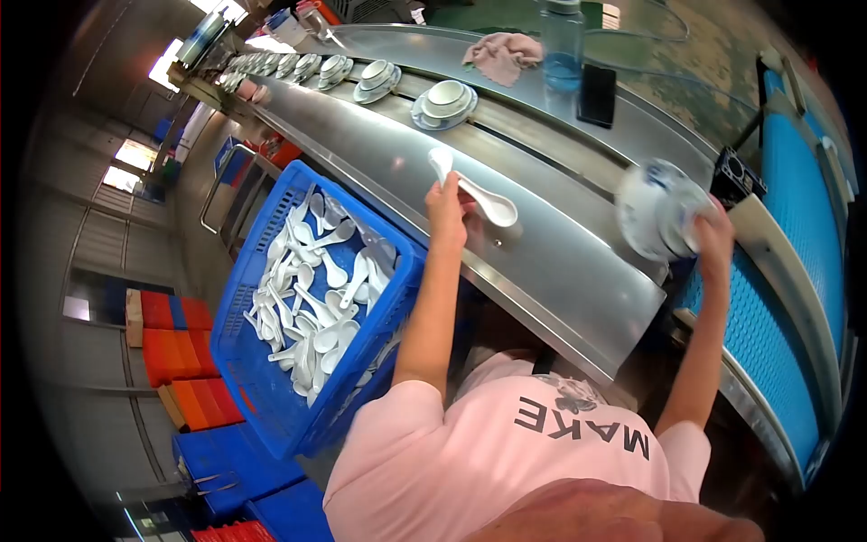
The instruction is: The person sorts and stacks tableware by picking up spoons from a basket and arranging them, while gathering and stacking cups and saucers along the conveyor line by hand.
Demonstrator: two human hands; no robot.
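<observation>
My left hand (447,212) is closed on white ceramic spoons (496,208) above the steel counter (388,163); one bowl end points up and away, another to the right. At the counter's right end, my right hand (713,233) grips a tilted, motion-blurred stack of white dishes with blue patterns (652,206). A blue basket (414,266) full of loose white spoons (312,312) stands left of my left forearm. Beyond the hands, sets of a bowl on plates (445,101) sit in a row along the counter's channel.
A phone (596,96), a water bottle (562,63) and a pink cloth (502,56) lie or stand on the far ledge. A blue conveyor belt (795,244) runs at the right. Orange crates (176,352) and blue crates (217,461) are at the lower left.
</observation>
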